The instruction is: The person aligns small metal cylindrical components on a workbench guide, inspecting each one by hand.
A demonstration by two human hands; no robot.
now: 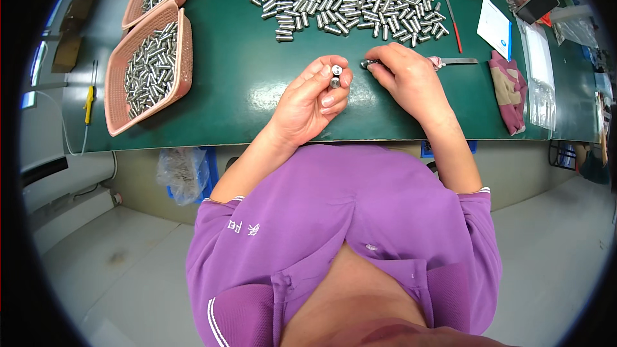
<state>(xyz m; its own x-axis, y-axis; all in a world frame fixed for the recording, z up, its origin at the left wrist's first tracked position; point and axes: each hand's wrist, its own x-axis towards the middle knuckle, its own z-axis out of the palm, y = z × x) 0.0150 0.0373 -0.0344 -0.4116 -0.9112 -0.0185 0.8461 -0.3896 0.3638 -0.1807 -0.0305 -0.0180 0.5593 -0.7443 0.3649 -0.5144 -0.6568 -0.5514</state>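
Observation:
My left hand (312, 97) is raised over the near edge of the green table, palm turned up. Between its thumb and fingers are two small metal cylinders (336, 71), their round ends showing. To the right, my right hand (406, 71) bends over the tabletop with thumb and fingertips together on a small dark, shiny metal cylinder (366, 63), mostly covered by the fingers. Beyond both hands spreads a large pile of metal cylinders (347, 3). A knife (457, 61) with a wrapped handle lies just right of my right hand, its handle partly hidden.
Two pink plastic baskets (185, 58) filled with metal pieces stand at the left on the green table (225, 90). A yellow-handled tool (89, 104) lies farther left. At right are a red-handled file (457, 37), a white card (493, 26), a glove (508, 93) and a phone (537, 5).

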